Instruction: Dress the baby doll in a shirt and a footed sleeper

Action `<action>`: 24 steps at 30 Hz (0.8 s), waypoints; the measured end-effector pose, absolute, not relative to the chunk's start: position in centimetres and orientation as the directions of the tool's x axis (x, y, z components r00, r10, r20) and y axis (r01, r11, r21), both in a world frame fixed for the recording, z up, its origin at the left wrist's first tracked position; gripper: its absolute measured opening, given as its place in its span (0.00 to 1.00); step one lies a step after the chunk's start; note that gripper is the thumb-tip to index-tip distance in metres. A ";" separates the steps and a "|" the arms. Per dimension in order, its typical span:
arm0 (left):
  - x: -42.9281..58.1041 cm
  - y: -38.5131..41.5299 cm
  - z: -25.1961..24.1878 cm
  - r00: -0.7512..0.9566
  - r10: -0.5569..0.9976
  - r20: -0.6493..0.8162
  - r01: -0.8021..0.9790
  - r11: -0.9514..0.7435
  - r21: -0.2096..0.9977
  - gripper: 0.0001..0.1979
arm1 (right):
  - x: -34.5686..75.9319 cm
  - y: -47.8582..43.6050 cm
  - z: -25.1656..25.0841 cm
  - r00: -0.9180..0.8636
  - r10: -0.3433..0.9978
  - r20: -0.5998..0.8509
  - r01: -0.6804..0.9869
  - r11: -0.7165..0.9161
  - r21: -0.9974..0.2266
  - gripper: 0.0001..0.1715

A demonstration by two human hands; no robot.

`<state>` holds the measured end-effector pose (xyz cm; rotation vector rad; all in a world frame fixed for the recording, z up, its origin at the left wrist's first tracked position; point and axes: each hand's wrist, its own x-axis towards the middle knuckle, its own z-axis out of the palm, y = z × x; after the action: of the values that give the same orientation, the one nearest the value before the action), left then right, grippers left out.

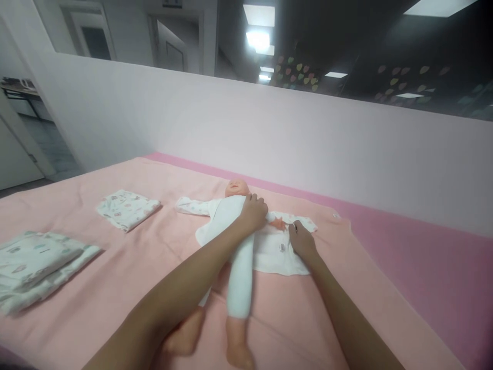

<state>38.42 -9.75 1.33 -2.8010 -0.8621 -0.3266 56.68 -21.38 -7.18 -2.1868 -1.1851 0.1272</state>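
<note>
A baby doll [241, 288] lies on its back, head toward the wall, in a pale bodysuit with bare feet. Beneath it is spread a white baby shirt [269, 254] with patterned sleeves; one sleeve [196, 206] covers the doll's arm on the left. The other sleeve [308, 222] lies flat beyond the doll's bare hand [278, 222]. My left hand [254, 211] is closed over the doll's shoulder on the right. At the open side of the shirt, my right hand [302, 239] has its fingers pinched on the cloth, close to the doll's hand.
Folded patterned baby clothes [129, 208] lie to the left, with a larger folded patterned cloth [42, 262] nearer me. A peach sheet [154, 288] covers the pink padded surface [431, 257]. Behind stands a white wall [269, 128] with dark glass above.
</note>
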 end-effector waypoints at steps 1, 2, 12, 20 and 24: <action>38.7 -9.8 1.0 0.810 0.523 0.266 0.566 -0.815 -0.122 0.14 | 56.4 -21.5 -7.0 0.586 0.779 0.224 0.717 -0.370 -0.590 0.16; 39.0 -9.9 0.6 0.813 0.520 0.263 0.563 -0.816 -0.128 0.15 | 56.1 -21.5 -6.8 0.583 0.775 0.242 0.716 -0.350 -0.604 0.16; 40.1 -10.0 -0.7 0.860 0.467 0.204 0.504 -0.838 -0.207 0.22 | 55.4 -21.5 -5.2 0.647 0.692 0.320 0.653 -0.286 -0.702 0.15; 41.6 -10.4 -1.0 0.810 0.518 0.275 0.564 -0.817 -0.118 0.21 | 54.0 -21.0 -5.0 0.436 0.785 0.441 0.818 -0.142 -0.557 0.15; 41.7 -9.9 0.2 0.792 0.568 0.223 0.593 -0.803 -0.062 0.23 | 53.3 -21.0 -5.5 0.376 0.816 0.440 0.865 -0.139 -0.482 0.14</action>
<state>41.66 -9.89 0.20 -2.8509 -0.9272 -0.2936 53.31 -20.97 -5.54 -1.9558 -1.4467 -0.0922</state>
